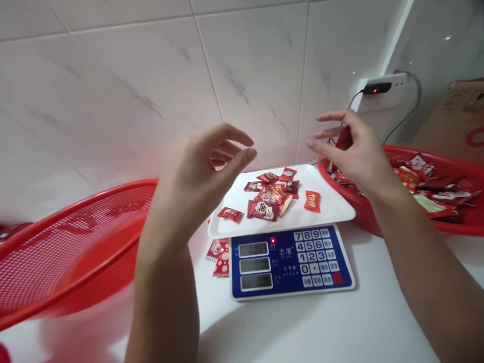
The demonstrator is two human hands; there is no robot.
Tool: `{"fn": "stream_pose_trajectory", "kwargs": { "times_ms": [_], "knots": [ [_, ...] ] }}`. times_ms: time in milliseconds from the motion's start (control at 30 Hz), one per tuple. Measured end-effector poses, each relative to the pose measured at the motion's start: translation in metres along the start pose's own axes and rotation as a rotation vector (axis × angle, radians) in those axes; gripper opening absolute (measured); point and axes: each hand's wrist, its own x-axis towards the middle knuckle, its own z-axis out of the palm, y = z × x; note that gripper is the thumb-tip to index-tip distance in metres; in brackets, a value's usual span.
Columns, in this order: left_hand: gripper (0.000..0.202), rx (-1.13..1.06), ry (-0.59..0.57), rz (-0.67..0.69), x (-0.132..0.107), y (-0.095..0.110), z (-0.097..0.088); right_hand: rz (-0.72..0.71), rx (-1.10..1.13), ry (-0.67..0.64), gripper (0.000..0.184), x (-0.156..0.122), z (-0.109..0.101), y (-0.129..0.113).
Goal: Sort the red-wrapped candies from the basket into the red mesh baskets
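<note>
My left hand [212, 171] hovers over the left side of the white scale tray [333, 212], fingers curved and apart, with nothing in it. Above the tray's right rear corner, my right hand [355, 146] keeps a dark red wrapped candy [344, 138] against its palm, the thumb and front fingers spread. Several wrapped candies lie on the tray, among them a large dark red one [262, 209] in the middle pile, a small red one [230, 214] at the left and an orange-red one [312, 201] at the right. The blue scale panel [287, 282] faces me with lit displays.
A red basket [446, 156] full of wrapped candies stands at the right. Another red mesh basket [91, 201] is at the left. Red printed packets [222, 257] lie beside the scale. Behind are a tiled wall, a power strip [381, 93] with cables and a cardboard box [449, 116].
</note>
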Motion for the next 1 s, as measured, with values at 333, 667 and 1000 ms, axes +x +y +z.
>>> {"fn": "stream_pose_trajectory", "kwargs": {
  "times_ms": [333,667,1000],
  "knots": [
    [0.026,0.111,-0.116,-0.028,-0.006,0.003,-0.009,-0.044,0.080,-0.034,0.036,-0.008,0.004,-0.016],
    [0.033,0.144,-0.149,-0.030,-0.006,0.003,-0.010,0.016,-0.088,-0.352,0.090,-0.018,0.021,-0.011],
    [0.039,0.157,-0.123,-0.048,-0.008,-0.003,-0.027,0.129,-0.570,-0.623,0.067,0.041,-0.066,0.039]
  ]
}}
